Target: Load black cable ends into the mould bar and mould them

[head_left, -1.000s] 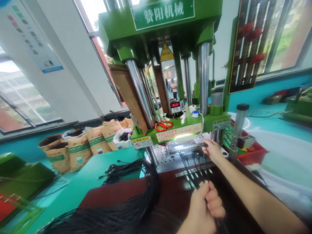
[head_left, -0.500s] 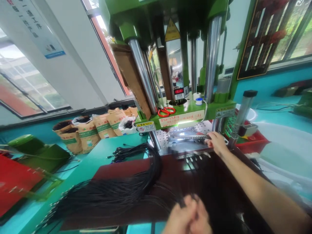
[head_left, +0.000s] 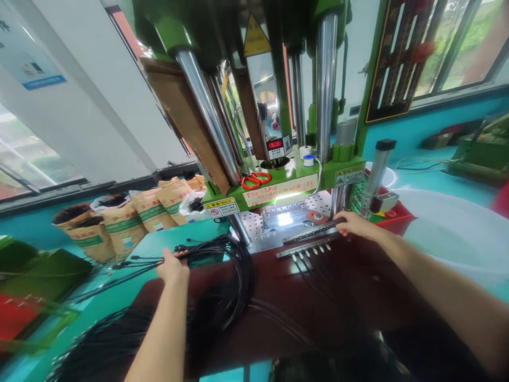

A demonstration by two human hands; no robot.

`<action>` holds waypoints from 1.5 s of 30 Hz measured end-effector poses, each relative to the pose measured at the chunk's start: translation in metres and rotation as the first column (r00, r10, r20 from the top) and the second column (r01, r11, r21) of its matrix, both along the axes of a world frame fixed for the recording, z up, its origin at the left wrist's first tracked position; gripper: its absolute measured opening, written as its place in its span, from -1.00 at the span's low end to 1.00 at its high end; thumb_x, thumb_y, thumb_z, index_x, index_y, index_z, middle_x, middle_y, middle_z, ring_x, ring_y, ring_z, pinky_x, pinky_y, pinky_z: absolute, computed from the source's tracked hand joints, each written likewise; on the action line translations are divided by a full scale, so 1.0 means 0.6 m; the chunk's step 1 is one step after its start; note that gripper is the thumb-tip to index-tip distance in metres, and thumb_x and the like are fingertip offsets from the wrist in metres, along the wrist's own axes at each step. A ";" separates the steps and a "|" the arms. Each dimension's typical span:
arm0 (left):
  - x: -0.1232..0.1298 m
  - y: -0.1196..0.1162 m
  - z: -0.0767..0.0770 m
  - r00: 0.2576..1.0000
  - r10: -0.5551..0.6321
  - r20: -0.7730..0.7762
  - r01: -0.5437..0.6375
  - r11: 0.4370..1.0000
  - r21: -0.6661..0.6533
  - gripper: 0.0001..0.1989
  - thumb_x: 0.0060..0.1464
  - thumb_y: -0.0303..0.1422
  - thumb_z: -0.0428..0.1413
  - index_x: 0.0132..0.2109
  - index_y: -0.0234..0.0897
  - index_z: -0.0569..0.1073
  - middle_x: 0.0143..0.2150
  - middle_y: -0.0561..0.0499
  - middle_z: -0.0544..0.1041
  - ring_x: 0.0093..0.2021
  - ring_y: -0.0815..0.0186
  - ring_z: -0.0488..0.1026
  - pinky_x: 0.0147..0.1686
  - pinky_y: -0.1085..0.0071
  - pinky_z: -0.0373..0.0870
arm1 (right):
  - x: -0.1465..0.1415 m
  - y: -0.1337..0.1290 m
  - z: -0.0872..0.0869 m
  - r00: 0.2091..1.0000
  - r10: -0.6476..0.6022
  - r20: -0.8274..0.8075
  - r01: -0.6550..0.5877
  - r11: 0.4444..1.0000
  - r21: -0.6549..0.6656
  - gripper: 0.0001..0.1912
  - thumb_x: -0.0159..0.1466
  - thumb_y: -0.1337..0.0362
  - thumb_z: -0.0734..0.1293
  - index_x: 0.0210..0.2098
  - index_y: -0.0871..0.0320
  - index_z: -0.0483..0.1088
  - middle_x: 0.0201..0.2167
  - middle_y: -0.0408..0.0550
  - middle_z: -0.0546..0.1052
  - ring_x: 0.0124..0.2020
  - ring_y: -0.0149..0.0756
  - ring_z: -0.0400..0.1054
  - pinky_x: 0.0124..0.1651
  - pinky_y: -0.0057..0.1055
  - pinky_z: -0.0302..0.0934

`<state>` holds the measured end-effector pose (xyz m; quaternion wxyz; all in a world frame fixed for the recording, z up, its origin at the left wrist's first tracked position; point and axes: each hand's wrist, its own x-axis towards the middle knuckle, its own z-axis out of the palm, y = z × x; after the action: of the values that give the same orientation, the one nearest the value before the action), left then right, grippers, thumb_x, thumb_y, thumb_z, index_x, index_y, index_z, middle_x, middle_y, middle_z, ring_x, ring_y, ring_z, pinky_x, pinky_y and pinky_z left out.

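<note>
Right hand [head_left: 350,225] grips a bar [head_left: 308,233] pointing left and nearward.

We work at a dark red-brown tabletop [head_left: 274,331], bordered on the left by a teal surface [head_left: 159,234] that shows again at the near edge. On the left of the brown top we see a thick heap of black cables [head_left: 217,313], curving at its far end and spreading left over the teal. Along the brown top's far edge we find a metal strip [head_left: 286,253] with silver tips pointing near. Beyond it, our perforated metal bed [head_left: 248,228] carries a shiny block [head_left: 274,218] and, right of that, a reddish piece [head_left: 314,216]. On the green press plate [head_left: 288,172] above, we have red-handled scissors [head_left: 262,176] left and a blue-and-white roll [head_left: 308,161] right.
</note>
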<state>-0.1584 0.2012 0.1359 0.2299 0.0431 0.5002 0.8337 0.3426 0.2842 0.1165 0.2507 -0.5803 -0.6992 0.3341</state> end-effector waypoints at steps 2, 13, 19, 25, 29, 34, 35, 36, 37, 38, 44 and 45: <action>-0.005 0.003 -0.032 1.000 -0.004 0.022 0.007 0.995 -0.100 -0.77 0.10 -0.47 -0.09 -0.51 -0.28 0.09 -0.66 0.22 0.18 -0.64 0.52 0.22 -0.53 0.53 0.35 | -0.002 0.013 -0.015 0.985 0.000 0.175 -0.016 0.996 0.090 -0.81 0.00 0.52 0.23 -0.38 0.24 0.35 -0.51 -0.08 0.40 -0.38 -0.26 0.34 -0.27 -0.37 0.20; -0.037 -0.006 -0.052 0.794 -0.562 0.233 0.602 0.673 -0.428 -0.68 0.02 -0.17 0.02 -0.48 -0.37 0.28 -0.50 -0.13 0.43 -0.49 0.29 0.42 -0.54 0.39 0.39 | -0.012 -0.008 -0.029 0.765 0.102 0.636 -0.360 0.886 0.291 -0.57 0.03 0.62 0.11 -0.16 0.27 0.37 -0.19 0.10 0.36 -0.11 -0.15 0.22 -0.04 -0.31 0.06; 0.107 -0.049 -0.004 0.342 -0.934 -0.107 0.749 0.340 -0.568 -0.67 -0.03 -0.13 0.04 -0.51 -0.33 0.27 -0.56 0.04 0.39 -0.61 0.45 0.29 -0.65 0.54 0.17 | -0.047 -0.057 -0.009 0.630 0.266 0.730 -0.550 0.816 0.177 -0.56 0.03 0.61 0.14 -0.14 0.18 0.36 -0.17 0.03 0.39 -0.15 -0.24 0.27 -0.11 -0.40 0.10; 0.321 -0.123 -0.010 -0.381 -0.906 -0.183 0.487 -0.028 -0.873 -0.66 -0.04 -0.09 0.00 -0.37 -0.31 0.42 -0.47 0.04 0.44 -0.48 0.39 0.31 -0.53 0.48 0.16 | -0.083 -0.061 0.034 0.523 0.323 0.788 -0.540 0.842 0.013 -0.67 0.01 0.53 0.22 -0.24 0.21 0.41 -0.28 0.09 0.44 -0.28 -0.13 0.34 -0.34 -0.37 0.12; 0.393 -0.147 -0.038 -0.431 -0.853 -0.293 0.464 0.070 -0.883 -0.66 -0.05 -0.11 0.03 -0.27 -0.28 0.45 -0.39 0.02 0.47 -0.43 0.35 0.31 -0.43 0.42 0.17 | -0.087 -0.054 0.079 0.551 0.353 0.756 -0.460 0.884 -0.078 -0.74 -0.03 0.48 0.23 -0.37 0.13 0.44 -0.37 -0.02 0.48 -0.41 -0.22 0.37 -0.51 -0.46 0.05; 0.449 -0.134 -0.068 -0.012 -0.997 -0.077 0.876 0.026 -0.481 -0.64 -0.16 -0.18 0.16 -0.23 -0.30 0.34 -0.34 -0.05 0.46 -0.38 0.34 0.37 -0.35 0.42 0.24 | -0.081 -0.026 0.105 0.660 0.241 0.711 -0.328 0.944 -0.016 -0.69 -0.05 0.50 0.20 -0.37 0.11 0.45 -0.36 -0.01 0.50 -0.33 -0.18 0.36 -0.45 -0.44 0.04; 0.460 -0.128 -0.071 0.059 -0.997 0.053 0.943 0.038 -0.332 -0.65 -0.17 -0.19 0.18 -0.28 -0.31 0.30 -0.34 -0.07 0.46 -0.38 0.34 0.39 -0.33 0.42 0.26 | -0.080 -0.016 0.106 0.684 0.225 0.694 -0.313 0.950 0.001 -0.68 -0.05 0.50 0.20 -0.36 0.11 0.45 -0.33 -0.02 0.50 -0.30 -0.17 0.35 -0.44 -0.44 0.05; 0.470 -0.120 -0.072 0.097 -0.979 0.177 0.979 0.061 -0.194 -0.67 -0.17 -0.21 0.19 -0.33 -0.31 0.27 -0.35 -0.07 0.46 -0.38 0.35 0.41 -0.32 0.42 0.27 | -0.079 -0.004 0.106 0.708 0.216 0.673 -0.302 0.953 0.012 -0.68 -0.05 0.50 0.20 -0.36 0.10 0.46 -0.32 -0.03 0.50 -0.29 -0.18 0.35 -0.44 -0.44 0.05; 0.480 -0.113 -0.073 0.100 -0.957 0.274 0.993 0.081 -0.080 -0.68 -0.16 -0.23 0.19 -0.35 -0.31 0.25 -0.35 -0.08 0.46 -0.40 0.36 0.42 -0.32 0.42 0.28 | -0.079 0.009 0.106 0.730 0.213 0.650 -0.292 0.956 0.015 -0.68 -0.05 0.51 0.20 -0.37 0.11 0.46 -0.33 -0.05 0.50 -0.31 -0.20 0.35 -0.44 -0.46 0.06; 0.489 -0.104 -0.072 0.078 -0.939 0.335 0.996 0.084 0.005 -0.69 -0.16 -0.26 0.19 -0.35 -0.31 0.24 -0.35 -0.07 0.47 -0.41 0.39 0.42 -0.32 0.44 0.28 | -0.080 0.023 0.106 0.750 0.211 0.627 -0.281 0.960 0.013 -0.68 -0.05 0.51 0.21 -0.37 0.12 0.47 -0.37 -0.06 0.51 -0.34 -0.23 0.36 -0.46 -0.47 0.06; 0.516 -0.040 -0.058 -0.051 -0.941 0.336 0.992 -0.008 0.128 -0.68 -0.20 -0.33 0.21 -0.28 -0.26 0.27 -0.34 -0.07 0.51 -0.43 0.31 0.48 -0.41 0.44 0.28 | -0.112 0.095 0.098 0.833 0.140 0.536 -0.172 0.985 0.010 -0.87 0.13 0.40 0.29 -0.31 0.20 0.43 -0.35 -0.07 0.48 -0.41 -0.34 0.34 -0.39 -0.44 0.21; 0.514 -0.027 -0.055 -0.041 -0.945 0.325 0.993 -0.003 0.115 -0.69 -0.19 -0.31 0.20 -0.29 -0.25 0.26 -0.35 -0.06 0.52 -0.44 0.30 0.48 -0.42 0.43 0.29 | -0.119 0.105 0.095 0.847 0.124 0.517 -0.157 0.987 0.019 -0.88 0.18 0.34 0.28 -0.29 0.21 0.41 -0.33 -0.07 0.47 -0.39 -0.35 0.34 -0.36 -0.41 0.24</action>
<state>0.1503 0.1852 0.1028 0.8272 0.2328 0.3422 0.3801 0.2714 0.3471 0.1736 0.0473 -0.5878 -0.7910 0.1631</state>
